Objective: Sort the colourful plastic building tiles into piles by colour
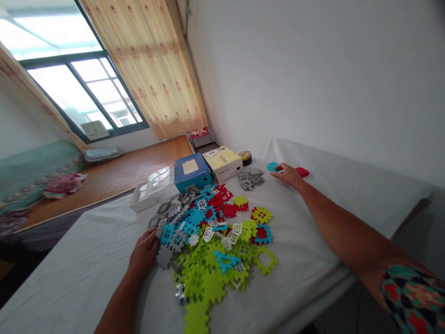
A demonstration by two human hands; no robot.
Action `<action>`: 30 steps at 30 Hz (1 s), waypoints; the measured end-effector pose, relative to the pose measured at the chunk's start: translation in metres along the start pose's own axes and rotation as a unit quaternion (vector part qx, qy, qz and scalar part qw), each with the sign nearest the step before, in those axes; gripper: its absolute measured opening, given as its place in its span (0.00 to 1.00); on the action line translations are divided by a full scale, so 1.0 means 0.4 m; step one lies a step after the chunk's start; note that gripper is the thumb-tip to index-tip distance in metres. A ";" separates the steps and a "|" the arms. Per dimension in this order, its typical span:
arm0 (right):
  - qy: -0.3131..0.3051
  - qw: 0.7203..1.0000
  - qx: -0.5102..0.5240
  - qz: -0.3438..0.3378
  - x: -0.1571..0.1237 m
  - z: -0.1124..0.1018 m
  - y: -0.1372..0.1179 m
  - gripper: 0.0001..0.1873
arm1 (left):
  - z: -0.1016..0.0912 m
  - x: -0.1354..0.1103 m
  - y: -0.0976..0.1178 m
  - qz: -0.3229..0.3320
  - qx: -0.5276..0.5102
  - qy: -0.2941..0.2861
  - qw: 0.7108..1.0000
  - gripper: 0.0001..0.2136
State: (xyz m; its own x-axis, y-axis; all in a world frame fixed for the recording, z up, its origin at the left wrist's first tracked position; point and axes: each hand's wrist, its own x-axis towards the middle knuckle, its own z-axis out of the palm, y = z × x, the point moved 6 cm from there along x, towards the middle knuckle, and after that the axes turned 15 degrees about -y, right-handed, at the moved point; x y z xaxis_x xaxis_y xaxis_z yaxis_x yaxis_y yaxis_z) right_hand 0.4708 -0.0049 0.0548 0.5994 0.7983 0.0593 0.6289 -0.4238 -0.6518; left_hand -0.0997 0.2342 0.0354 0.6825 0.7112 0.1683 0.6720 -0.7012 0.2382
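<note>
A large pile of toothed plastic building tiles, with lime-green tiles [212,285], grey tiles [167,255], blue tiles [196,216] and red tiles [229,209], spreads over the grey sheet. My left hand [145,248] lies at the pile's left edge, fingers stretched out against the grey tiles. Across the bed, my right hand [288,176] reaches toward the wall side, thumb and finger at the edge of a blue tile [272,166]. Behind that hand lies a red tile [302,172]. A separate cluster of grey tiles [251,179] sits to its left.
Beyond the pile stand a blue box [193,172], a yellow-and-white box [222,163], a round black-and-yellow tin [245,157] and a white box [142,197] with a clear plastic container [160,182]. A white wall [313,79] borders the bed's far right side.
</note>
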 end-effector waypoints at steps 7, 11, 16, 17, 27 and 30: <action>-0.041 0.993 -0.104 -0.025 0.048 -0.014 -0.044 0.20 | -0.001 0.001 0.011 -0.004 0.000 -0.006 1.000 0.17; 0.016 0.984 -0.170 0.056 0.098 -0.048 -0.025 0.23 | 0.000 -0.001 0.011 -0.003 -0.004 -0.008 1.000 0.17; 0.044 0.975 -0.197 0.092 0.115 -0.023 -0.005 0.24 | 0.001 -0.006 0.017 -0.009 -0.019 -0.014 1.000 0.18; 0.049 0.976 -0.194 0.084 0.116 -0.012 -0.016 0.23 | 0.001 -0.007 0.020 -0.012 -0.026 -0.013 0.999 0.18; -0.077 0.967 0.028 -0.240 -0.063 0.238 -0.341 0.17 | -0.070 -0.032 0.168 0.075 -0.184 0.055 0.978 0.16; -0.088 0.947 -0.004 -0.309 -0.142 0.281 -0.383 0.15 | -0.081 -0.039 0.242 0.149 -0.154 0.004 0.977 0.15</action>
State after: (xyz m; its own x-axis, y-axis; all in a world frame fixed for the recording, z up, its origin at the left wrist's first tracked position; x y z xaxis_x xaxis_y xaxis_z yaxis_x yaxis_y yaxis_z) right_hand 0.2847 0.0626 0.0664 0.0238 0.9534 0.3009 0.8364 0.1459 -0.5283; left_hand -0.0546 0.1570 0.0870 0.8318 0.4788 0.2809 0.3245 -0.8300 0.4537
